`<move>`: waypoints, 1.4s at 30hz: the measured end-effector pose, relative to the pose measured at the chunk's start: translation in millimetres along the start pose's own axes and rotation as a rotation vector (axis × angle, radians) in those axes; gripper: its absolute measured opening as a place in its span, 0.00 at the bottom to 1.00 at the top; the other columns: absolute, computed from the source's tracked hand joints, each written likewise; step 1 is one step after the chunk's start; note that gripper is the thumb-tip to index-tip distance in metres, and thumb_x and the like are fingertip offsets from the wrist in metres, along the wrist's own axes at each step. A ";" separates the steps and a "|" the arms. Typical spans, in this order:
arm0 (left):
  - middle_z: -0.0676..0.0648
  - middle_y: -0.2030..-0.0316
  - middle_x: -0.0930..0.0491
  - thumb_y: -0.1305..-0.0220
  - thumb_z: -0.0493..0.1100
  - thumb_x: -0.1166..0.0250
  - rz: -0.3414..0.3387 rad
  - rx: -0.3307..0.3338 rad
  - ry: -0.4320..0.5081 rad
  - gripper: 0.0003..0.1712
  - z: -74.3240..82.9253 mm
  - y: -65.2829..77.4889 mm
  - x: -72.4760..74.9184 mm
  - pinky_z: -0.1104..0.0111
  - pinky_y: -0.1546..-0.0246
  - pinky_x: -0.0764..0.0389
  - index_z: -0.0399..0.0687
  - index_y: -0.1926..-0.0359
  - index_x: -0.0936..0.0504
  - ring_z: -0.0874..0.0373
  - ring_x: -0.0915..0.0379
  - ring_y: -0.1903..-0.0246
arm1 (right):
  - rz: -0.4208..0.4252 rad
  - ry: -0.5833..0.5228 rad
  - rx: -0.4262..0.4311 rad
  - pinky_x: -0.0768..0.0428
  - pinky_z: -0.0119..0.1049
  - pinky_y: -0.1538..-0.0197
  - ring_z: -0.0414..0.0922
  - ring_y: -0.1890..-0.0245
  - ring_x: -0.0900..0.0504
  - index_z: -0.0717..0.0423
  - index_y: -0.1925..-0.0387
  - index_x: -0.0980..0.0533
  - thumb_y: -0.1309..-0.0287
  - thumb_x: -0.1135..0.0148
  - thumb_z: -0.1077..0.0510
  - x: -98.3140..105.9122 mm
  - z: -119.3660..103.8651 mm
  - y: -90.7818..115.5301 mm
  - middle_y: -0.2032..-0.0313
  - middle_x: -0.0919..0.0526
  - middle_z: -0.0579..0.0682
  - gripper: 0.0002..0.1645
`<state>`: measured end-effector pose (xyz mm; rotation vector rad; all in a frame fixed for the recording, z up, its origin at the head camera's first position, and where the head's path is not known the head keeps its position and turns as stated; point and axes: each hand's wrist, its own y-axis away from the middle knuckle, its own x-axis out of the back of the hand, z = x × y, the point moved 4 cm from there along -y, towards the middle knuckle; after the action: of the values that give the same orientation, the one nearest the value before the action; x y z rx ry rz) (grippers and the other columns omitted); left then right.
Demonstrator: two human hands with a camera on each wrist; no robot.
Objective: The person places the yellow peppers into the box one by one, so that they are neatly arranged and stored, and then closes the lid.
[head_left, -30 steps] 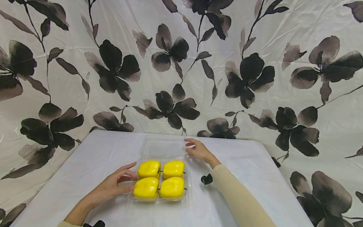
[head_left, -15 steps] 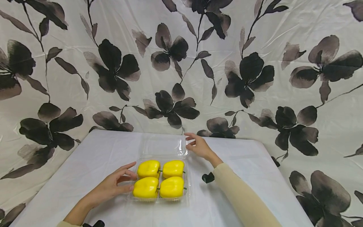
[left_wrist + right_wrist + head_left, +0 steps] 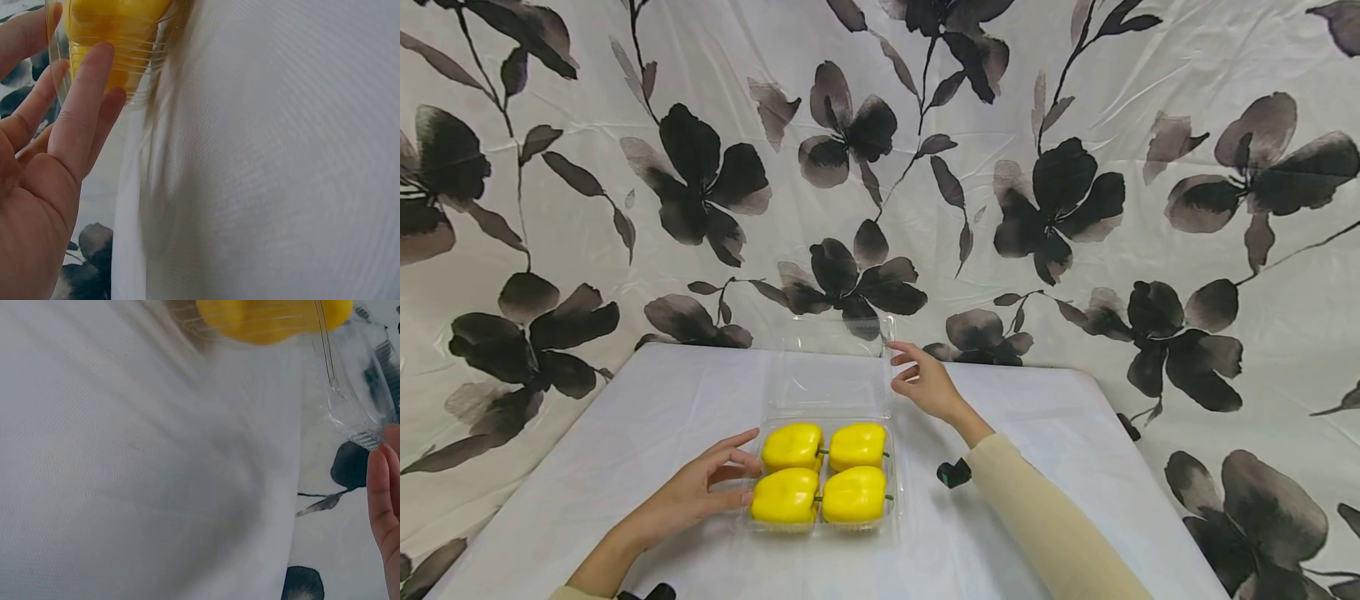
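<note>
Several yellow bell peppers [image 3: 853,494] with green stems sit in two rows in a clear plastic clamshell container [image 3: 897,492]. Its hinged lid [image 3: 826,387] stands raised at the far side, tilted back. My left hand [image 3: 703,487] rests against the container's left side, thumb and fingers spread and fairly straight. In the left wrist view, the fingertips [image 3: 100,53] touch the clear ribbed wall. My right hand [image 3: 931,390] is at the lid's right edge. The right wrist view has its fingertips [image 3: 377,459] pinching the lid's corner, with part of the hand outside the picture.
A white cloth covers the table [image 3: 1000,533] beneath the container. Behind it hangs a pale curtain [image 3: 940,233] printed with dark flowers. Black wrist-worn items [image 3: 953,473] show by both forearms, and the right sleeve [image 3: 1045,517] is cream.
The lid has swung up from lying nearly flat behind the container, and my right hand has risen slightly with it. My left hand and the peppers have stayed in place.
</note>
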<state>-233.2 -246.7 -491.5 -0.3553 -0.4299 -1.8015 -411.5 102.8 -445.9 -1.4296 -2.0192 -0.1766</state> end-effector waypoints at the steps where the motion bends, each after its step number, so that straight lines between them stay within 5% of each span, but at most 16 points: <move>1: 0.43 0.16 0.49 0.36 0.54 0.22 0.000 0.000 -0.001 0.24 -0.2 0.0 0.1 0.37 0.31 0.28 0.50 0.45 0.17 0.39 0.28 0.31 | 0.008 0.000 0.011 0.11 0.40 0.45 0.46 0.54 0.13 0.43 0.23 0.32 0.37 0.28 0.70 0.3 -1.0 0.6 0.41 0.16 0.55 0.45; 24: 0.43 0.16 0.49 0.35 0.53 0.23 -0.005 -0.031 -0.004 0.22 -1.6 0.9 0.5 0.36 0.31 0.27 0.50 0.46 0.17 0.38 0.28 0.32 | 0.090 -0.056 0.082 0.11 0.41 0.46 0.49 0.54 0.11 0.44 0.17 0.44 0.40 0.28 0.74 10.5 -14.1 7.4 0.49 0.14 0.54 0.57; 33: 0.41 0.16 0.49 0.33 0.48 0.24 -0.026 -0.100 0.016 0.20 -1.5 3.3 -0.7 0.36 0.30 0.30 0.49 0.45 0.18 0.37 0.28 0.32 | 0.073 -0.034 0.090 0.11 0.39 0.47 0.48 0.55 0.11 0.45 0.17 0.42 0.38 0.28 0.73 14.4 -16.7 10.5 0.50 0.13 0.53 0.55; 42: 0.42 0.16 0.49 0.33 0.50 0.24 -0.021 -0.093 0.002 0.20 -1.3 3.6 -0.8 0.35 0.29 0.31 0.49 0.45 0.17 0.38 0.28 0.32 | 0.062 -0.029 0.127 0.11 0.40 0.48 0.49 0.55 0.12 0.48 0.20 0.36 0.37 0.29 0.72 19.9 -24.6 17.0 0.53 0.13 0.54 0.48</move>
<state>-229.5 -247.5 -492.5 -0.4152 -0.3505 -1.8459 -389.9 114.1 -419.6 -1.4203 -1.9690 -0.0011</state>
